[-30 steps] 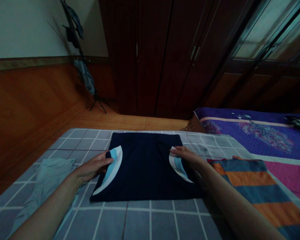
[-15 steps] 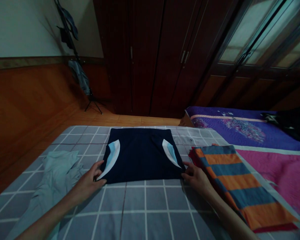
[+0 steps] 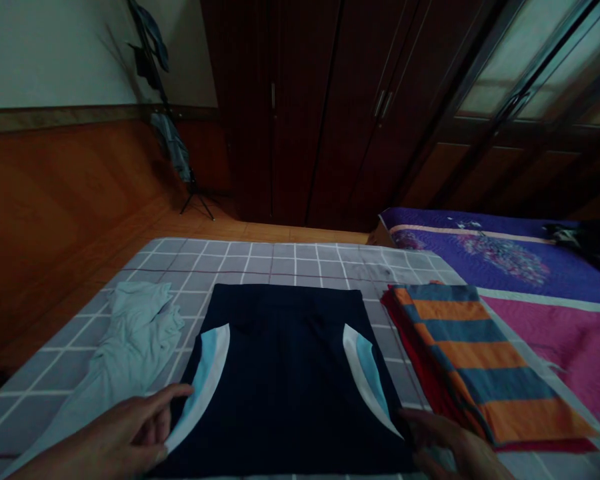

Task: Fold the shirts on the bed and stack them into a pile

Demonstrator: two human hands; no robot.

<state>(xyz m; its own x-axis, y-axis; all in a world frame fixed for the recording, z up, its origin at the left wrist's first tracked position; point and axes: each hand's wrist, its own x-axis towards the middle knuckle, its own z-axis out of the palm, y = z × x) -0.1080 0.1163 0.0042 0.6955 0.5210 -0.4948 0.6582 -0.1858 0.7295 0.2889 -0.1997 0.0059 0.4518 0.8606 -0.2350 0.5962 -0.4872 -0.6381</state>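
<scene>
The open left hand [image 3: 113,433] and right hand [image 3: 445,447], well apart, touch a folded navy garment [image 3: 285,380]. Striped cloth [image 3: 480,360] lies just right of it.

Here come both bare hands along the bottom of the shot, the left hand [image 3: 115,433] and the right hand [image 3: 445,447], with long, slender fingers [image 3: 173,392]!

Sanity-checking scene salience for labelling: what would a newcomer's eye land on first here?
The dark navy garment with curved white-and-pale-blue panels lies flat at the centre of the grey checked bedsheet, with the left hand and right hand at its near edge. To its right, a folded orange-and-blue striped cloth stands out beside the purple and pink quilted bedspread.
</scene>
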